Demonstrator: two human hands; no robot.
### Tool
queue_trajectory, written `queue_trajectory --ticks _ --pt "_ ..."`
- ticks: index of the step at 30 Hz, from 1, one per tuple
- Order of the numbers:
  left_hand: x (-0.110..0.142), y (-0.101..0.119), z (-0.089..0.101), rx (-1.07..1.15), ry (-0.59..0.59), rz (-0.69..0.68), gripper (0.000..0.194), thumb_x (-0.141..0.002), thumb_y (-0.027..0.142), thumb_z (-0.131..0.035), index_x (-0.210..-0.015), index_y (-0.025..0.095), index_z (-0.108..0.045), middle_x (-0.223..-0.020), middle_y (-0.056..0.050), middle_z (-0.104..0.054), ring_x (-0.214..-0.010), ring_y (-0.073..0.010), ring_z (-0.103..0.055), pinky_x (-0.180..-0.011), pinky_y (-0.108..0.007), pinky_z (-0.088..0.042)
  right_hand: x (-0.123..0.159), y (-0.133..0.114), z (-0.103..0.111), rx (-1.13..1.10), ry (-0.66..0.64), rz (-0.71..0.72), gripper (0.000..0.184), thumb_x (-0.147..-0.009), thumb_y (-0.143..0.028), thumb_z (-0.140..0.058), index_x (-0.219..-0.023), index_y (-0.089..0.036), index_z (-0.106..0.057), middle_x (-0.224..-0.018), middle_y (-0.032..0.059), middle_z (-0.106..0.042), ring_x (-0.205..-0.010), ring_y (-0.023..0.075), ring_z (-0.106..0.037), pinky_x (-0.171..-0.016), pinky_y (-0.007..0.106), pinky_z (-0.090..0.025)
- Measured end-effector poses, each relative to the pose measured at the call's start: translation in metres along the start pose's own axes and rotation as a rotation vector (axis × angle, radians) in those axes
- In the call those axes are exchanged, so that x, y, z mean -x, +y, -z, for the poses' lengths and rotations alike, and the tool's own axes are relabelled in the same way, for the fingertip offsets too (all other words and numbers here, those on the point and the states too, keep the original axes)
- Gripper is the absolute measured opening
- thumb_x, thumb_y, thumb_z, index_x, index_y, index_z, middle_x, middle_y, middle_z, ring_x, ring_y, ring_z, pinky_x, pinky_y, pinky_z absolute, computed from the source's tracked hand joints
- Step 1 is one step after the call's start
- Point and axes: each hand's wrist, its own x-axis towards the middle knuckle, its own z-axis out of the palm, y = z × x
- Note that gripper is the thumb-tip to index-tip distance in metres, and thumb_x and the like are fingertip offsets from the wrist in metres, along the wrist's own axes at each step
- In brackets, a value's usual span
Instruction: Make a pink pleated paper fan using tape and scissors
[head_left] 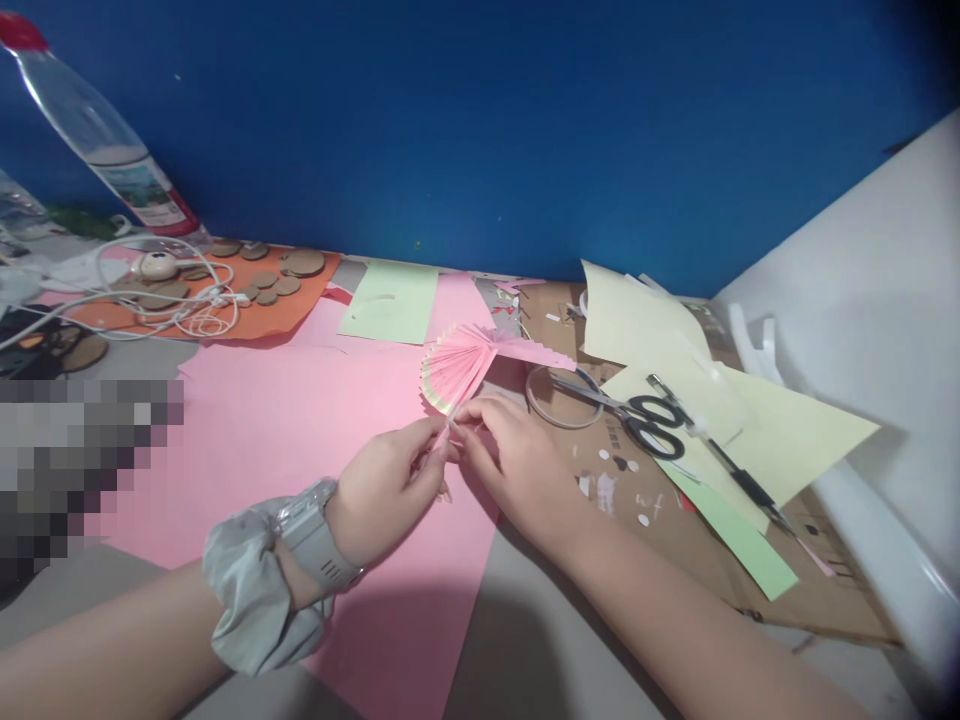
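Just in front of a pleated pink paper fan [459,372], my two hands meet with their fingertips close together. My left hand [390,480], below a grey watch [319,540] and a grey-green scrunchie [247,590], is closed in a pinch. My right hand [510,450] pinches at the same spot. Between the fingertips shows a small pale strip, mostly hidden. The fan has a yellowish scalloped edge on its left, and a pink folded tail stretches right from it. Whether the strip joins the fan, I cannot tell. A large pink paper sheet [300,410] lies beneath.
Black-handled scissors [654,425], a tape ring [564,398] and a black pen [720,455] lie to the right, among pale yellow paper [645,320] and cardboard [585,470]. Left are a plastic bottle [139,180], white cables [202,295] and cardboard discs [301,262]. A blue panel [480,130] stands behind.
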Motion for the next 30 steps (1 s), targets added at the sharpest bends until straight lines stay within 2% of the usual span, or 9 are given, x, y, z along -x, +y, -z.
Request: queue_trajectory --ticks 7,14,16,21,30 --pt "-0.001 0.001 0.001 -0.056 -0.007 0.01 0.019 -0.091 0.026 -0.035 -0.087 0.019 -0.051 -0.062 0.002 -0.06 -0.056 -0.0128 -0.056 -0.058 -0.024 -0.039 -0.001 -0.001 0.0 0.054 -0.04 0.006 0.009 -0.091 -0.023 -0.043 -0.087 -0.019 -0.049 -0.092 0.0041 -0.057 -0.09 0.0171 -0.05 -0.079 0.029 -0.039" --pt "-0.001 0.001 -0.001 -0.167 -0.001 -0.036 0.02 -0.089 0.024 -0.035 -0.076 0.018 -0.049 -0.064 0.002 -0.056 -0.056 -0.0118 -0.049 -0.058 -0.025 -0.037 -0.001 0.0 -0.009 0.488 -0.073 0.116 0.018 -0.089 -0.022 -0.036 -0.08 -0.015 -0.049 -0.08 0.0084 -0.054 -0.074 0.0212 -0.046 -0.067 0.034 -0.036" --pt "-0.001 0.0 -0.001 -0.164 0.0 -0.04 0.02 -0.089 0.024 -0.036 -0.074 0.018 -0.048 -0.063 0.002 -0.056 -0.056 -0.0116 -0.049 -0.058 -0.025 -0.036 0.0 0.001 -0.011 0.547 -0.084 0.158 0.018 -0.089 -0.022 -0.036 -0.08 -0.015 -0.05 -0.078 0.0081 -0.053 -0.072 0.0215 -0.046 -0.066 0.035 -0.036" --pt "0.0 -0.001 -0.002 -0.165 -0.002 -0.031 0.021 -0.089 0.025 -0.035 -0.073 0.018 -0.047 -0.061 0.002 -0.056 -0.055 -0.0111 -0.049 -0.056 -0.025 -0.037 0.001 0.004 -0.011 0.523 -0.117 0.189 0.015 -0.088 -0.02 -0.037 -0.081 -0.015 -0.049 -0.08 0.0086 -0.053 -0.073 0.0212 -0.045 -0.067 0.034 -0.035" --pt "-0.001 0.0 -0.001 -0.128 -0.015 -0.031 0.023 -0.09 0.027 -0.036 -0.074 0.018 -0.049 -0.062 0.002 -0.058 -0.055 -0.0109 -0.052 -0.057 -0.024 -0.039 0.0 0.002 -0.005 0.306 -0.174 0.121 0.014 -0.09 -0.018 -0.033 -0.084 -0.016 -0.045 -0.085 0.0073 -0.051 -0.078 0.0195 -0.044 -0.07 0.032 -0.035"
